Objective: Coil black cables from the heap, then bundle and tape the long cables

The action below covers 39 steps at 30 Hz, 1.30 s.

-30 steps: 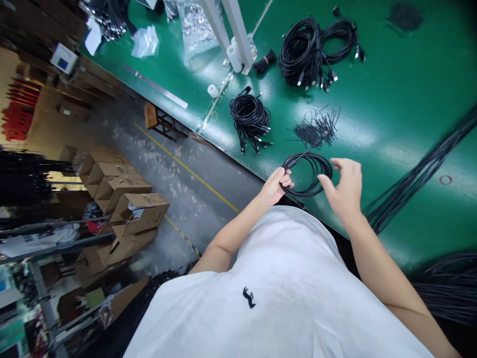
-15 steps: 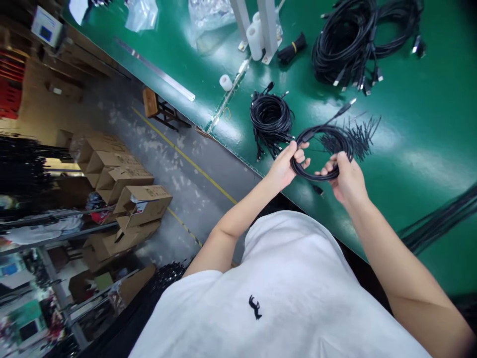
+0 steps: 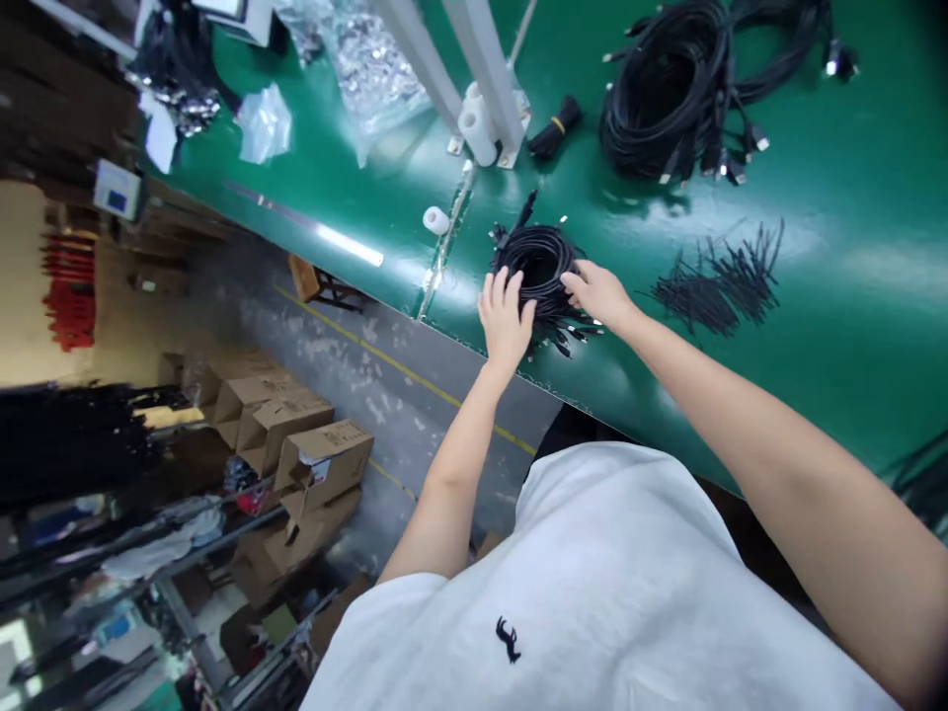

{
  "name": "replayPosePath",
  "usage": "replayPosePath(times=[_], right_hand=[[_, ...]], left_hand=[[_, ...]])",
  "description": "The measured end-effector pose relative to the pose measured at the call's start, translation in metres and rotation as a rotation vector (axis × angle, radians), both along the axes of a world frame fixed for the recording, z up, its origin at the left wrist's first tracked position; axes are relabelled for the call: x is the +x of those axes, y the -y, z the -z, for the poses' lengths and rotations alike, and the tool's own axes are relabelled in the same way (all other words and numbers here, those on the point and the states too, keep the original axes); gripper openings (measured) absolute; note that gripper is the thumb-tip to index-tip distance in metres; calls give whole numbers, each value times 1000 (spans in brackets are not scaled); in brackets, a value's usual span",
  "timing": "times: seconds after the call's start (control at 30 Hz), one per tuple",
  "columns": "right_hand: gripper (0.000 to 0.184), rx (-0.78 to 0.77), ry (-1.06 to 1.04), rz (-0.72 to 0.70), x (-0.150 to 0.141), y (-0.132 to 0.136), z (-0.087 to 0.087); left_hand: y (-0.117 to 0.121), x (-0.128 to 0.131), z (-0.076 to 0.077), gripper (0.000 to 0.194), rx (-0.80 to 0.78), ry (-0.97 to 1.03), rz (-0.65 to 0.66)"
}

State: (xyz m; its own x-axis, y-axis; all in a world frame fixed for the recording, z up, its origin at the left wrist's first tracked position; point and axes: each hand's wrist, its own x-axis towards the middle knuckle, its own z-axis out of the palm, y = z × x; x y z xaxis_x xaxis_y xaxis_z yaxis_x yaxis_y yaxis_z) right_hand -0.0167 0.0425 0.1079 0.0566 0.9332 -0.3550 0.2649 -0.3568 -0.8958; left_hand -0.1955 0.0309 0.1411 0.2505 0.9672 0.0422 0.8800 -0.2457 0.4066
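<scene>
A stack of coiled black cables lies near the front edge of the green table, its plugs sticking out toward the front and back. My left hand rests on the stack's left side, fingers spread apart. On the right side, my right hand has its fingers curled on the rim of the top coil. Which loops belong to the top coil cannot be made out. To the right lies a loose pile of short black ties.
Larger cable coils sit at the back right. A tied black bundle lies beside a metal post and white rolls. A small white roll and a metal ruler are to the left. Cardboard boxes stand beyond the aisle.
Both hands have moved left with the coiled cable, from in front of the ties onto the stack. My left hand's fingers have spread. The view has shifted slightly.
</scene>
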Motion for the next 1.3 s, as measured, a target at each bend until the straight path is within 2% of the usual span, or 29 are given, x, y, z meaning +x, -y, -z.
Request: replayPosePath(times=[0.1,0.17,0.27,0.4,0.47,0.5,0.57,0.67,0.77,0.87,0.93,1.0,1.07,1.17,1.23,1.3], right_hand=[[31,25,60,-26,16,48,5],[31,-128,71,-1,26,100,11],[30,-448,99,108,43,208,23],[26,-765,305,409,71,365,26],[31,-897,439,567,87,423,27],[36,-946,495,626,96,443,30],[46,-999,580,686,115,464,40],[48,-982,662,643,137,468,58],[42,-876,712,512,149,468,62],[43,-736,721,385,161,477,49],[47,-652,722,332,170,482,33],[50,-585,731,301,175,485,12],[49,-527,733,273,172,490,-14],[44,-405,668,176,151,512,-61],[47,-199,469,24,134,542,-94],[46,93,201,-124,124,576,-121]], left_hand=[[-2,-7,-4,50,46,-60,20],[-9,-12,-8,50,63,-74,33],[-24,-19,-10,52,101,-74,50],[-33,-23,-11,56,125,-22,76],[-24,-17,-19,54,219,74,87],[-16,-11,-24,52,266,133,91],[8,8,-34,47,318,239,120],[66,46,-40,40,262,319,243],[145,84,-32,31,63,327,422],[233,111,-13,28,-256,267,655],[287,123,1,30,-503,180,870],[330,133,11,40,-683,72,1052],[361,144,17,54,-749,19,1106],[392,160,18,68,-725,140,1107],[408,166,19,55,-747,269,1227],[423,167,21,27,-841,315,1375]])
